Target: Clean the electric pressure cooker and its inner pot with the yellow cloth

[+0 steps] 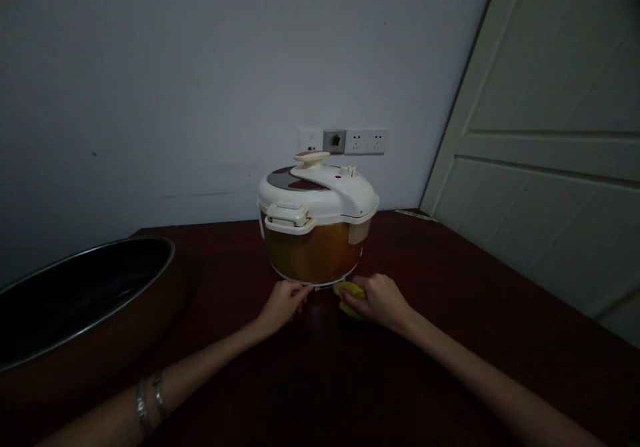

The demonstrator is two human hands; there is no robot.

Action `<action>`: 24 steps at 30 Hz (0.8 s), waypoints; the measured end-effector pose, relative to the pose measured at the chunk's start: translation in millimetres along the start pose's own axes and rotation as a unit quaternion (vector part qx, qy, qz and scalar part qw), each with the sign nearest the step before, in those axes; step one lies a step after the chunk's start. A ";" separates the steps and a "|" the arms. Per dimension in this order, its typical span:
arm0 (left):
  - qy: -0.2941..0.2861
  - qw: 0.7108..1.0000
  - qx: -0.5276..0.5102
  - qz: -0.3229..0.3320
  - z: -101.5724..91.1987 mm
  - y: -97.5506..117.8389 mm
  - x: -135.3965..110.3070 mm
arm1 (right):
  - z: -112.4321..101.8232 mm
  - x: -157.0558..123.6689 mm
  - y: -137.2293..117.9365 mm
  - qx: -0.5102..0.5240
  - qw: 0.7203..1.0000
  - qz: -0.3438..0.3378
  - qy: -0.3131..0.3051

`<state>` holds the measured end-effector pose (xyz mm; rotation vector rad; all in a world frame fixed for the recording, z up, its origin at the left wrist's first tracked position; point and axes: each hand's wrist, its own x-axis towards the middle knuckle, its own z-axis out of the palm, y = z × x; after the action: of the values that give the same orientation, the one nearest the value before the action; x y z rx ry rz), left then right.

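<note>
An electric pressure cooker with a white lid and a gold-brown body stands upright on the dark red table. At the front of its white base is my left hand, its fingers closed against the lower rim. My right hand grips a yellow cloth beside the right front of that same base. The cloth is bunched up, partly hidden by my fingers. A carrying handle juts from the cooker's front left, and a knob tops the lid.
A large dark pan with a brown outside stands at the left. Wall sockets sit behind the cooker on the pale wall. To the right rises a panelled white door along the edge of the table.
</note>
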<state>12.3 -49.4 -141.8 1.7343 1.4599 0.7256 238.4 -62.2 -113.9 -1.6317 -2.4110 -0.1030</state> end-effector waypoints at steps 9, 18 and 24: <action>0.063 0.994 0.042 0.081 1.1 -9.0 -2.0 | 1.4 10.4 -9.5 -0.063 0.998 0.025 0.008; 0.079 0.993 0.029 0.083 2.7 -5.8 -4.2 | -1.0 9.3 -21.4 -0.070 0.997 0.001 0.016; 0.075 0.992 0.040 0.088 2.7 -5.3 -4.6 | -2.2 8.2 -8.5 -0.070 0.997 0.040 0.003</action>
<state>10.6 -54.0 -147.5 1.9234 1.4638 0.9194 228.0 -58.4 -109.3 -1.7817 -2.3785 -0.2704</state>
